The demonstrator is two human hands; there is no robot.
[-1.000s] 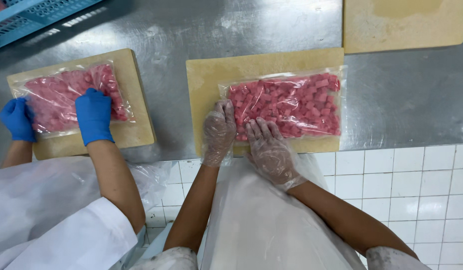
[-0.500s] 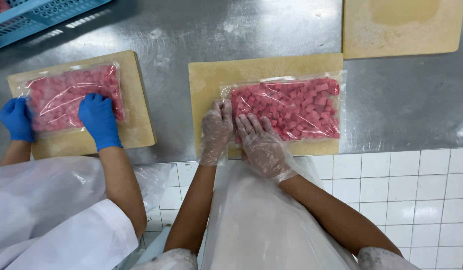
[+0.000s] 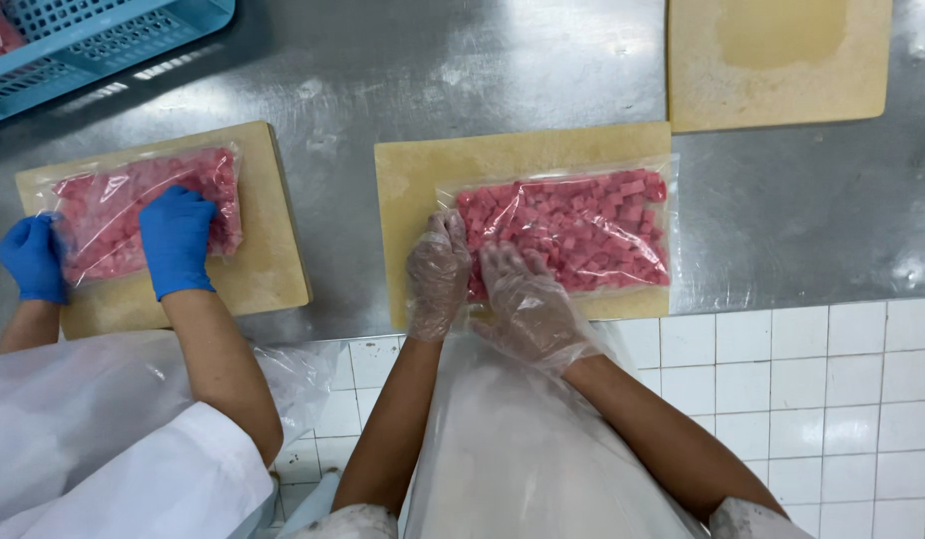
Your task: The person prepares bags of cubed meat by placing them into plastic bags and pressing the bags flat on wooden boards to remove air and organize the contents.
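Blue slatted plastic crate point(image 3: 103, 40): we are logging it at the far left corner of the dull steel table point(image 3: 462, 80), well apart from our hands.

Co-worker's station: a person in blue rubber gloves point(image 3: 175, 238) is pressing a second clear bag of pink cubes point(image 3: 133, 210) on a pale wooden cutting board point(image 3: 263, 269).

Our tan cutting board point(image 3: 422, 190): we are working over its near edge; the surface is looking matte and scuffed.

Left hand point(image 3: 437, 274): in a thin crinkled clear glove, fingers curled flat on the bag's left end, which it is pinning down.

Right hand point(image 3: 527, 299): gloved alike, fingers spread, palm down on the bag's near-left corner, just beside the left hand.

Clear flat plastic pouch of pink meat cubes point(image 3: 572, 232): we are holding it flat on the board. Change since a second ago: our hands are sitting closer to the left end and the cubes are lying more evenly, so the flattening seems to be nearing done.

Spare tan board point(image 3: 782, 60): lying bare at far right.
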